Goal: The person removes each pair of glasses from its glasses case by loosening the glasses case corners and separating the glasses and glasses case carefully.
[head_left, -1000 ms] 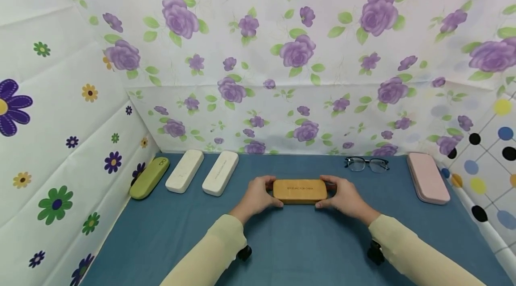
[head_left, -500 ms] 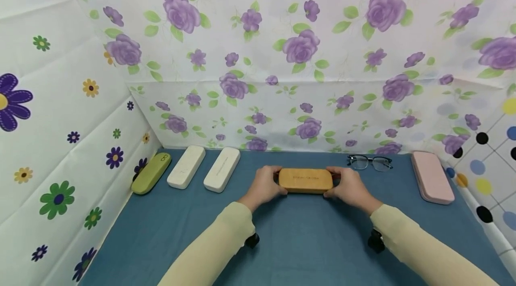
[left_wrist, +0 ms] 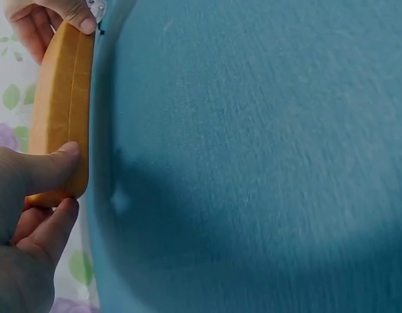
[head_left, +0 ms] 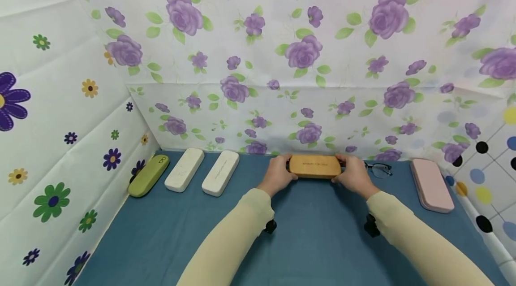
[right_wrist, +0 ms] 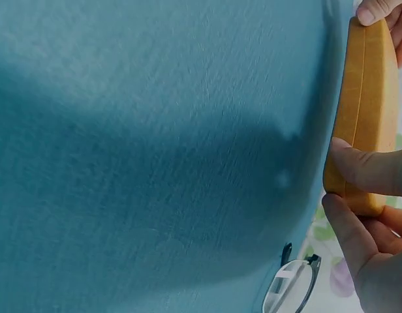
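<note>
A mustard-yellow glasses case [head_left: 315,166] with small lettering on its lid lies closed near the back of the table, its long side facing me. My left hand [head_left: 278,174] grips its left end, thumb on the front face and fingers around the end, as the left wrist view shows on the case [left_wrist: 64,98]. At the opposite end my right hand [head_left: 354,175] holds it the same way, the thumb pressed on the front in the right wrist view. A pair of dark-rimmed glasses [head_left: 380,170] sits just right of my right hand, partly hidden behind it.
On the left lie a green glasses case [head_left: 149,176] and two white cases, one [head_left: 184,170] beside the other [head_left: 221,173]. A pink case [head_left: 432,185] lies at the far right. The flowered backdrop [head_left: 242,115] rises right behind the blue cloth [head_left: 314,232].
Both hands have moved the yellow glasses case away from me and slightly right, toward the backdrop. My right hand now covers part of the glasses.
</note>
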Demonstrator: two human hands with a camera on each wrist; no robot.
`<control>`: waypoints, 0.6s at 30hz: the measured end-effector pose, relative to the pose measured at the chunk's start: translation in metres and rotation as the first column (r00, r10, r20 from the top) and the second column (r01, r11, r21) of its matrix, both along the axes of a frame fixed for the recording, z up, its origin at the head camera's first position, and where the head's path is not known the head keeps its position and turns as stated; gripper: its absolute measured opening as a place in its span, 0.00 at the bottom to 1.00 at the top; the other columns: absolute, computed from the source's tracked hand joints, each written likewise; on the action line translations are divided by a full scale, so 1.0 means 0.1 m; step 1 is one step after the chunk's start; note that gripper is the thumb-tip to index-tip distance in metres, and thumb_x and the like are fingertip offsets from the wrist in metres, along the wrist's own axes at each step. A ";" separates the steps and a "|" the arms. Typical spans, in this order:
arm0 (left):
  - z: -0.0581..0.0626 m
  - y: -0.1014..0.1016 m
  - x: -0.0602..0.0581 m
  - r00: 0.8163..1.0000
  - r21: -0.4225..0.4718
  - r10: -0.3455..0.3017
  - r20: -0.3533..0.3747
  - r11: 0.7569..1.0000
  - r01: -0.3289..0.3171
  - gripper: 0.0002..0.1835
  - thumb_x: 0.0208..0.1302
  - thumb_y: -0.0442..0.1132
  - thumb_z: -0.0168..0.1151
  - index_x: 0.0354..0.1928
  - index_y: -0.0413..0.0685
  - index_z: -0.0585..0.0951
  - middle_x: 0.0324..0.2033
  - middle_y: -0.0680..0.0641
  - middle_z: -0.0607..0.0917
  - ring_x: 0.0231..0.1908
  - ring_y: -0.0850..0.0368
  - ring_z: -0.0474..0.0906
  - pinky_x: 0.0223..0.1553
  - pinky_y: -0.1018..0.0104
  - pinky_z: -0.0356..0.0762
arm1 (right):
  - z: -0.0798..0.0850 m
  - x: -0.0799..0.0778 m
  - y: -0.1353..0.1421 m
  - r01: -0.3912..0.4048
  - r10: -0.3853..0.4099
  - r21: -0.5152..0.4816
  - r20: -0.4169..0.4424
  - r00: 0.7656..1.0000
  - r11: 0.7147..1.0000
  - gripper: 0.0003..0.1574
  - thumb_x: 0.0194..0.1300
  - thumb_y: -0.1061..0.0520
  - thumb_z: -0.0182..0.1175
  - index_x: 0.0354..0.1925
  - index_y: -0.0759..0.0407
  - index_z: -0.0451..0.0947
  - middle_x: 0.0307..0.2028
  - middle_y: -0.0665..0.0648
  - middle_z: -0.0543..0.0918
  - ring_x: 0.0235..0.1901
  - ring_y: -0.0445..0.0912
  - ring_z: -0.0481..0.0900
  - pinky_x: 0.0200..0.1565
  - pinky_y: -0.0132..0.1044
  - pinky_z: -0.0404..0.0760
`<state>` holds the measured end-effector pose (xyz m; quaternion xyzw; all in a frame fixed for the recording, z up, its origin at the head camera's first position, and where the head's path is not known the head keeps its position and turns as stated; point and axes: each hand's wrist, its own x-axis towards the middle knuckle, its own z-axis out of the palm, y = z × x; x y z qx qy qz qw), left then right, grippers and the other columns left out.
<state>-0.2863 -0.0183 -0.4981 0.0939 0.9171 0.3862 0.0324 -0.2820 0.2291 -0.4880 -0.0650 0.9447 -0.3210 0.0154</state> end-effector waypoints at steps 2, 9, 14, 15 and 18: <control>-0.04 0.02 -0.02 1.000 -0.001 0.004 -0.006 1.000 -0.004 0.42 0.50 0.37 0.72 0.68 0.51 0.65 0.60 0.50 0.75 0.57 0.55 0.74 0.50 0.60 0.77 | -0.03 -0.04 0.00 0.001 -0.001 0.009 -0.002 1.000 1.000 0.56 0.40 0.64 0.76 0.66 0.65 0.62 0.58 0.68 0.74 0.55 0.60 0.74 0.47 0.51 0.78; -0.09 0.10 -0.10 0.999 0.022 0.035 -0.018 0.999 -0.035 0.43 0.48 0.36 0.73 0.68 0.50 0.65 0.61 0.48 0.74 0.58 0.54 0.73 0.50 0.60 0.77 | -0.07 -0.16 0.02 0.023 -0.024 0.042 0.022 0.999 0.999 0.55 0.41 0.64 0.75 0.67 0.65 0.60 0.59 0.68 0.73 0.57 0.61 0.72 0.49 0.53 0.77; -0.10 0.14 -0.13 0.999 0.042 0.032 0.005 0.999 -0.032 0.43 0.49 0.36 0.72 0.69 0.50 0.64 0.64 0.48 0.71 0.62 0.53 0.70 0.53 0.58 0.76 | -0.09 -0.19 0.04 0.033 -0.035 0.061 0.033 0.999 0.998 0.56 0.42 0.64 0.75 0.68 0.65 0.59 0.62 0.68 0.69 0.59 0.62 0.69 0.51 0.53 0.76; -0.10 0.14 -0.14 0.999 0.043 0.032 0.008 0.999 -0.032 0.43 0.49 0.36 0.72 0.69 0.51 0.64 0.65 0.48 0.70 0.62 0.53 0.69 0.54 0.58 0.76 | -0.09 -0.19 0.05 0.031 -0.033 0.063 0.032 0.999 0.997 0.56 0.42 0.65 0.74 0.68 0.65 0.59 0.63 0.69 0.68 0.60 0.62 0.69 0.51 0.54 0.75; -0.12 0.17 -0.15 1.000 0.039 0.028 0.008 0.999 -0.028 0.43 0.50 0.36 0.72 0.69 0.51 0.64 0.65 0.49 0.69 0.64 0.53 0.67 0.55 0.58 0.74 | -0.10 -0.19 0.07 0.032 -0.034 0.063 0.033 0.999 0.998 0.56 0.43 0.65 0.74 0.68 0.65 0.59 0.64 0.69 0.67 0.60 0.62 0.69 0.51 0.53 0.76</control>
